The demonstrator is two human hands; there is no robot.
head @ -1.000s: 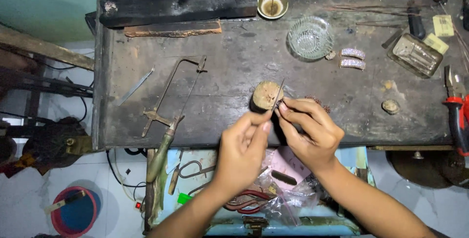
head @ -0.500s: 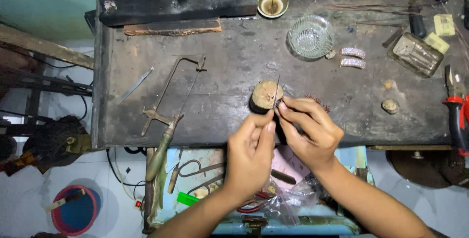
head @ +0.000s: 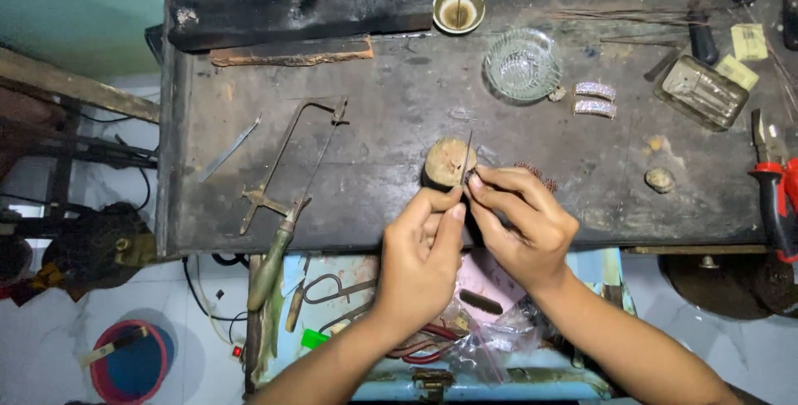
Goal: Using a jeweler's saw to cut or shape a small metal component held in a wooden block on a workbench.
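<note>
Thin file [head: 466,158], raised upright from its earlier slant, pinched between left hand [head: 426,249] and right hand [head: 517,220] beside wooden peg [head: 447,162] on bench [head: 382,131].

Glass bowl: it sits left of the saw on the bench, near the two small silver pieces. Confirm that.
Not quite. In the head view the glass bowl sits right of the saw, not left; the two silver pieces do lie beside it.

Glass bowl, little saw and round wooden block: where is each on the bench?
Glass bowl [head: 522,64]: head view, on its ribbed inside.
Saw [head: 287,164]: head view, on the frame's long back.
Round wooden block [head: 447,161]: head view, on its flat top, just above the fingers.
</note>
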